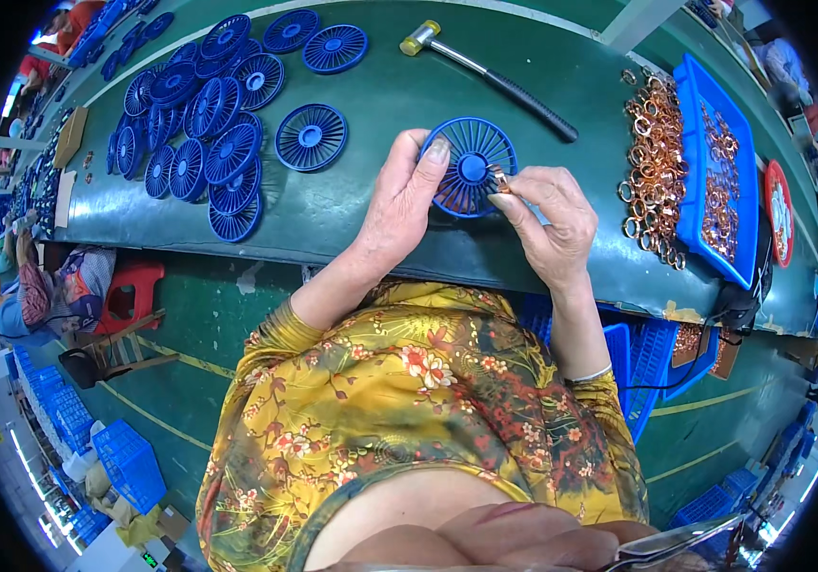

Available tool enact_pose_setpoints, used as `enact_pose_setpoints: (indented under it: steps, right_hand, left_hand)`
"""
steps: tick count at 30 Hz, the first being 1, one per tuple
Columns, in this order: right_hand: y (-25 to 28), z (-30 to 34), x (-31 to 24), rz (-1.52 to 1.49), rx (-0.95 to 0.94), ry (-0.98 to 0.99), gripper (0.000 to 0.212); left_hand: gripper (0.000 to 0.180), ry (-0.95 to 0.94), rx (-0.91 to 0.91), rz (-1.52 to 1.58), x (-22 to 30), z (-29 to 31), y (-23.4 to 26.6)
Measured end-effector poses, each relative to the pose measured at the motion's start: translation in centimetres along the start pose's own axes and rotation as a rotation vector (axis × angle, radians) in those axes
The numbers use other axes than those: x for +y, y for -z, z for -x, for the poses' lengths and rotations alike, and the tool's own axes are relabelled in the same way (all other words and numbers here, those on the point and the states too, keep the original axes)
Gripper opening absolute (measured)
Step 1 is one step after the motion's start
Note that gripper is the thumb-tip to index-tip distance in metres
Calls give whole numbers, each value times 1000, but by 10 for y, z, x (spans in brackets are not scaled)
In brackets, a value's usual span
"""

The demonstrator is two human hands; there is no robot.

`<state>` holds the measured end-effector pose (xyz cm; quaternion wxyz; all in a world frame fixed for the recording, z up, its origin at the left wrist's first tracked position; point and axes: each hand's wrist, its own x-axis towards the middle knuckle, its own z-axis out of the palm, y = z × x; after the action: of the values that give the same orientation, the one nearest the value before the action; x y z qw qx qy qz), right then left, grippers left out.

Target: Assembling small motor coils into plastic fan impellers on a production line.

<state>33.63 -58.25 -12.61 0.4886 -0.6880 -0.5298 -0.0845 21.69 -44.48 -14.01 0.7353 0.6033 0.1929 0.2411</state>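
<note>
My left hand [399, 195] grips the left rim of a round blue fan grille [473, 168], its thumb on top. The grille is held over the green tabletop, its spokes spreading from a solid hub. Between the thumb and fingers of my right hand [554, 214] is a small copper-coloured ring [501, 183], close to the hub's right side. My fingers partly cover the ring, and I cannot tell whether it touches the grille. To the right lies a long heap of similar copper-coloured rings [655, 172].
Blue grilles [190, 110] are piled at the left, with a single grille [311, 137] nearer me. A black-handled mallet [490, 76] lies beyond my hands. A blue tray [747, 191] of rings and a red dish [778, 214] stand at right. Another person [28, 286] sits far left.
</note>
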Motion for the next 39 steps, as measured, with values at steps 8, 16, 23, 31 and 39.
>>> enact_pose_setpoints:
  steps: [8, 16, 23, 31, 39]
  right_hand:
    - [-6, 15, -2, -783, 91, -517, 18]
    - [-10, 25, 16, -1274, 60, -655, 19]
    - [-11, 23, 6, -904, 61, -532, 15]
    - [-29, 14, -2, 64, -8, -165, 12]
    - [-30, 18, 3, 240, -45, -203, 12]
  left_hand:
    - [36, 32, -12, -45, -12, 2, 1]
    - [32, 122, 9, 131, -20, 4, 7]
    - [28, 130, -31, 160, -18, 5, 4]
    - [24, -17, 28, -37, -38, 3, -5]
    - [21, 86, 53, -11, -37, 5, -1]
